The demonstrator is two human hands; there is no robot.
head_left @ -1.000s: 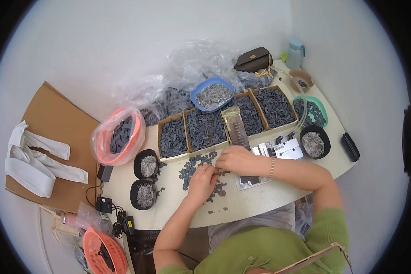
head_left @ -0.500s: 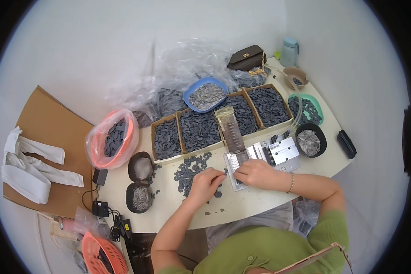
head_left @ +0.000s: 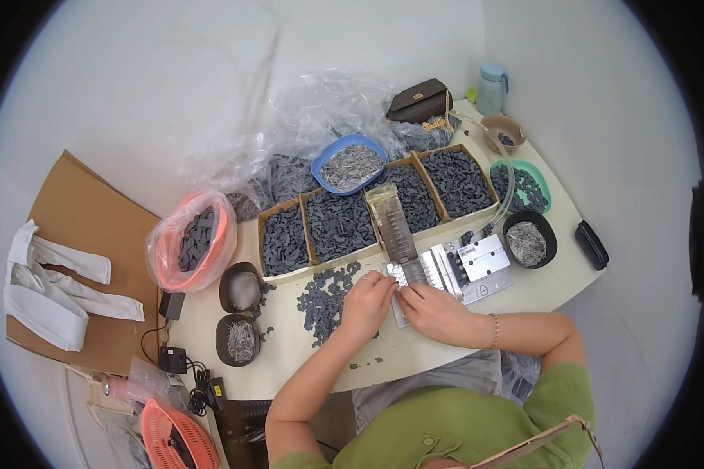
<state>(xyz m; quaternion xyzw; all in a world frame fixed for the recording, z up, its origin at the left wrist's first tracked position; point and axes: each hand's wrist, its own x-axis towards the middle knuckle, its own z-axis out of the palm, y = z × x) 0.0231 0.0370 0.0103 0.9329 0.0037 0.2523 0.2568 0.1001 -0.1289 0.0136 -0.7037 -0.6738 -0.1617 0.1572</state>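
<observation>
My left hand [head_left: 365,303] is at the left edge of the metal jig [head_left: 477,295], its fingers pinched together. Whatever sits between those fingertips is too small to make out. Close beside it, my right hand [head_left: 438,314] rests over the front of the jig with fingers bent and closed; its fingertips nearly meet those of the left, and what they grip is hidden. A clear ribbed strip [head_left: 393,223] slopes from the cartons down to the jig. Left of my left hand, loose small dark grey plastic pieces [head_left: 321,301] lie spread on the table [head_left: 289,375].
Cardboard boxes [head_left: 340,254] of dark pieces line the back, with a blue tray [head_left: 318,178] of metal pins on top. Black bowls [head_left: 554,238] of pins flank the work area. A green tray [head_left: 546,181] and air hoses [head_left: 511,187] are at right, a bagged pink basket [head_left: 228,234] at left.
My left hand has moved right and up from the loose pieces to the jig's left edge. My right hand has shifted slightly, its fingertips now close to the left's.
</observation>
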